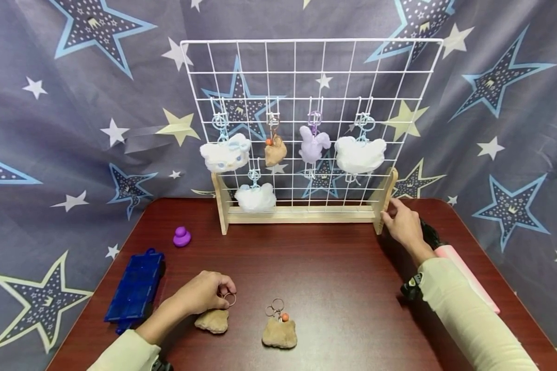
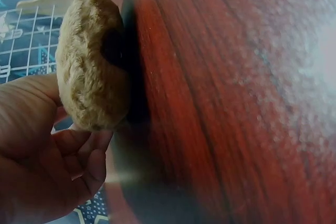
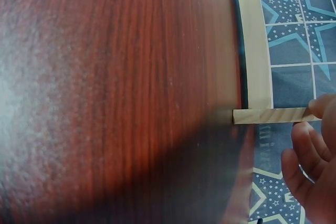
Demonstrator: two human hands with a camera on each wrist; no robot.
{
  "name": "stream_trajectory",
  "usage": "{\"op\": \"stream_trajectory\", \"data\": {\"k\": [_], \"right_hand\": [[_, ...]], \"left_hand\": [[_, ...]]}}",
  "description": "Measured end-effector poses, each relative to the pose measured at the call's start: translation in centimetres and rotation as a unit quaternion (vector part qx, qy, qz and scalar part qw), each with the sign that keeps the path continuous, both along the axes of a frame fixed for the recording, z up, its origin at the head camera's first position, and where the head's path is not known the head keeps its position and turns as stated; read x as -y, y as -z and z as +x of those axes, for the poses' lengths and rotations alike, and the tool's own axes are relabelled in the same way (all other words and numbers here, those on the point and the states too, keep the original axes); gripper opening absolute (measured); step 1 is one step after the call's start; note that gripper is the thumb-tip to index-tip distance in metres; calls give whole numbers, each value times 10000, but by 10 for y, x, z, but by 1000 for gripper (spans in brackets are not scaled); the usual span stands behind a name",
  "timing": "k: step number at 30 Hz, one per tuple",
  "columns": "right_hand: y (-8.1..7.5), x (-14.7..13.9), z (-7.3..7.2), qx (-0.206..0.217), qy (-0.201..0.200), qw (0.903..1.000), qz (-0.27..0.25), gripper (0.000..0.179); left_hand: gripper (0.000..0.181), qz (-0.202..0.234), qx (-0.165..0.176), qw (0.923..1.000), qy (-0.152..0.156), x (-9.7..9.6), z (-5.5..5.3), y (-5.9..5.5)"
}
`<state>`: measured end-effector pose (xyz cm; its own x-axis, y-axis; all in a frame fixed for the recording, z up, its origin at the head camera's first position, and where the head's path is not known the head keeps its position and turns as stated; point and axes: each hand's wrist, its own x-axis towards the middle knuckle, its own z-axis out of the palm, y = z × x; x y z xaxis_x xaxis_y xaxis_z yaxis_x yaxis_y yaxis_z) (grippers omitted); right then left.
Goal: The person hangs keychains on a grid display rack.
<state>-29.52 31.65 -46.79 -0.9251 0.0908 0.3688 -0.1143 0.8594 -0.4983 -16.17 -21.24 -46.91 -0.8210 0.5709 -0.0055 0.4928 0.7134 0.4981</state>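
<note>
We have left hand [image 1: 206,291] nearer, fingers pinching ring [image 1: 236,299]; tan plush [image 1: 212,321] lies on bench [image 1: 339,268], just near side, long axis roughly left-right. Right hand [image 1: 404,222], far right, pinches wooden upright [image 1: 386,201].

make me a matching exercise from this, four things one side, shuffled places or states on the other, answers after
1. person's left hand
2. person's right hand
3. lilac plush rabbit keychain
4. small purple rounded toy

A. hanging on the white wire grid
B. on the dark red table, near the blue plastic tray
C. gripping the pale wooden stand leg
D. pinching a thin metal ring

Pairs: 1-D, 2-C, 3-A, 4-B
</note>
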Motion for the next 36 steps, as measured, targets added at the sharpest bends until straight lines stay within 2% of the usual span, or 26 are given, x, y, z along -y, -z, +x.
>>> {"op": "stream_trajectory", "data": {"k": [9,16,22,26,29,36], "right_hand": [[0,0,0,-38,22,10000,26,46],[0,0,0,-33,40,10000,43,44],[-1,0,0,-26,24,10000,53,43],[0,-1,0,-35,20,10000,41,43],[0,-1,0,-40,29,10000,29,41],[1,0,-1,-46,28,10000,-15,41]], "left_hand": [[25,107,7,9999,-71,-1,0,-3],[19,395,497,9975,-300,-1,1,-6],[9,521,647,9961,-293,-1,0,-10],[13,511,886,9941,-356,0,0,-15],[17,433,824,9951,-331,0,-1,-20],[20,145,300,9991,-258,0,-2,-25]]}}
